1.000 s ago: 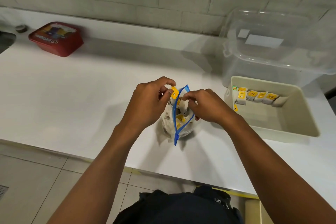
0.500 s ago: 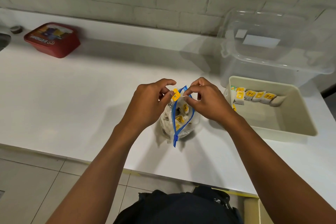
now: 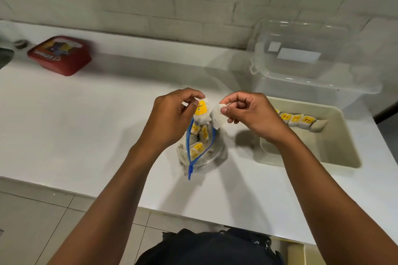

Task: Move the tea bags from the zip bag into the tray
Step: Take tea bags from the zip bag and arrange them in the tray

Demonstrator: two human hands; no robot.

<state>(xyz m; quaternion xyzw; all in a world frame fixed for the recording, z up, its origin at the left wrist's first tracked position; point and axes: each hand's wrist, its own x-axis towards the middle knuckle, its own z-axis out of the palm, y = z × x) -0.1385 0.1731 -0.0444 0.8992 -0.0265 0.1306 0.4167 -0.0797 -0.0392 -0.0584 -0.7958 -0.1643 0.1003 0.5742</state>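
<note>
At frame centre, the left hand is pinching one yellow-tagged white tea bag in its grip, the right hand another plain white tea bag, above the blue-zipped clear zip bag on the white worktop; four are lying in the beige rectangular tray at right.

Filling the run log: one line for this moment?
left hand: pinches tagged tea bag | right hand: pinches tea bag | zip bag: open | tray: partly filled
</note>
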